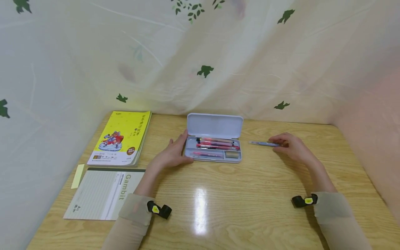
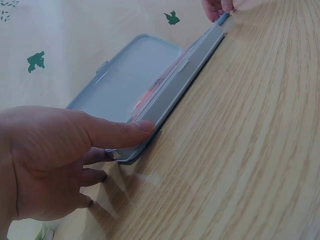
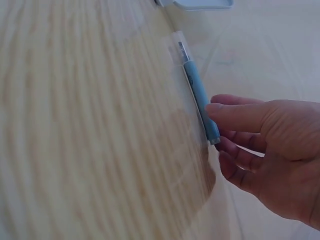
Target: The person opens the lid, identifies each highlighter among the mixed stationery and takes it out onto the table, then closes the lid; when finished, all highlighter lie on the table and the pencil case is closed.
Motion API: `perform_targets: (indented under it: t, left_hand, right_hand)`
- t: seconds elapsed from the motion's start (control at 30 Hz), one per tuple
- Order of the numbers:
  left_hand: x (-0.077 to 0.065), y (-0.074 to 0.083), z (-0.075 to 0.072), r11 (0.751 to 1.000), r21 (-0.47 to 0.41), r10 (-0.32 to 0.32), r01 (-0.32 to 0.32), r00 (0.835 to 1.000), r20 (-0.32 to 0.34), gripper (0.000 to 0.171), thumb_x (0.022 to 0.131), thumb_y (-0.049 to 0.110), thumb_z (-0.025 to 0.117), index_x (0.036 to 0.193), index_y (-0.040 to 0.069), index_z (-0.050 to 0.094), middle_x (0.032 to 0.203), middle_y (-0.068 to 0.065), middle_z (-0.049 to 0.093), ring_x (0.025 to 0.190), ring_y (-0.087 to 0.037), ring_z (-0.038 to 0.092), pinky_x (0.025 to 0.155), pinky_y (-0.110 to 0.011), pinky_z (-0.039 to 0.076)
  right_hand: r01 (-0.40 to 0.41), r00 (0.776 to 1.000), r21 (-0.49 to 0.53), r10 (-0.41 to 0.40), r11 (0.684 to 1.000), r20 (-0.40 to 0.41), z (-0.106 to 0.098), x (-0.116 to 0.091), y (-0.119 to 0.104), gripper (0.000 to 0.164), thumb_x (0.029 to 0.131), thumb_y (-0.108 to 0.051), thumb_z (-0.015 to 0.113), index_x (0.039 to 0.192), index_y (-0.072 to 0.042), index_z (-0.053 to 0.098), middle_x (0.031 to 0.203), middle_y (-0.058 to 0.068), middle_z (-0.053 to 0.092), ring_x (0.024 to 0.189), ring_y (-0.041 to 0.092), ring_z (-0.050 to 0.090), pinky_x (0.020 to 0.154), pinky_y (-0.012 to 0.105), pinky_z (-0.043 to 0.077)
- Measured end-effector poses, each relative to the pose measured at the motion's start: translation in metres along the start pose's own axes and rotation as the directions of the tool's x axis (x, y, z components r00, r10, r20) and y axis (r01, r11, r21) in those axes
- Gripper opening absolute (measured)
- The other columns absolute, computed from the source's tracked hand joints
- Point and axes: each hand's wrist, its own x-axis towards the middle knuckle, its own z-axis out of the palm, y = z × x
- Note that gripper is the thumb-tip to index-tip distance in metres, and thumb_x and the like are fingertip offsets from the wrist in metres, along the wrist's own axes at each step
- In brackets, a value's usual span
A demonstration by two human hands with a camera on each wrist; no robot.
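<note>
A light-blue pencil case (image 1: 213, 160) lies with its lid up on the wooden table. Several pens (image 1: 215, 143) in pink, red and dark tones are in its tray, beside a small compartment holding a tan block (image 1: 232, 154). My left hand (image 1: 172, 152) grips the case's left end. In the left wrist view the thumb (image 2: 122, 131) presses the front edge, while the other fingers are partly hidden behind the end. To the right of the case, my right hand (image 1: 290, 147) pinches the rear end of a blue pen (image 3: 198, 90) with a clear cap, low over the table.
On the left lie a yellow book (image 1: 125, 130) and, nearer, a pale notebook (image 1: 103, 194), partly under my left forearm. A pale yellow strip (image 1: 77, 176) is beside them. A cloth curtain (image 1: 250, 62) with green leaf shapes hangs behind the table (image 1: 237, 208).
</note>
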Motion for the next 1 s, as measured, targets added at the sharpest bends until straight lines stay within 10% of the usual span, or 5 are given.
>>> perform_targets:
  t: [0.23,0.47,0.6,1.0]
  left_hand:
    - [0.001,0.001,0.002,1.0,0.004,-0.003,0.003,1.0,0.004,0.112,0.093,0.034,0.075,0.166,0.013,-0.007,0.175,-0.013,0.005,0.164,-0.029,0.003,0.131,-0.059,-0.007]
    - [0.001,-0.001,0.0,1.0,0.011,-0.004,0.004,1.0,-0.001,0.113,0.092,0.033,0.076,0.166,0.011,-0.007,0.175,-0.015,0.007,0.164,-0.031,0.006,0.13,-0.061,-0.007]
    - [0.001,-0.003,0.0,1.0,0.01,0.003,-0.003,1.0,-0.004,0.113,0.092,0.032,0.076,0.166,0.011,-0.007,0.175,-0.015,0.008,0.163,-0.031,0.006,0.13,-0.062,-0.007]
    - [0.002,-0.002,-0.001,1.0,-0.001,0.005,-0.005,1.0,0.002,0.113,0.093,0.03,0.076,0.166,0.012,-0.008,0.175,-0.015,0.005,0.163,-0.032,0.003,0.13,-0.062,-0.008]
  right_hand:
    - [-0.02,0.993,0.023,0.023,1.0,-0.112,-0.004,-0.002,-0.012,0.039,0.1,-0.024,0.068,0.135,-0.009,0.066,0.133,0.017,0.064,0.112,0.029,0.058,0.08,0.018,0.047]
    - [0.062,0.976,0.136,-0.031,0.989,-0.218,0.006,0.013,-0.049,0.04,0.1,-0.025,0.068,0.138,-0.009,0.065,0.132,0.018,0.067,0.105,0.0,0.057,0.084,0.006,0.045]
    - [0.111,0.973,0.178,-0.07,0.978,-0.222,0.017,0.023,-0.072,0.041,0.099,-0.023,0.069,0.137,-0.008,0.065,0.127,0.021,0.069,0.108,0.012,0.061,0.085,0.006,0.048]
    - [0.135,0.989,0.288,-0.11,0.948,-0.102,0.054,0.048,-0.119,0.043,0.096,-0.018,0.073,0.138,-0.009,0.064,0.134,0.013,0.067,0.118,0.031,0.064,0.099,0.044,0.057]
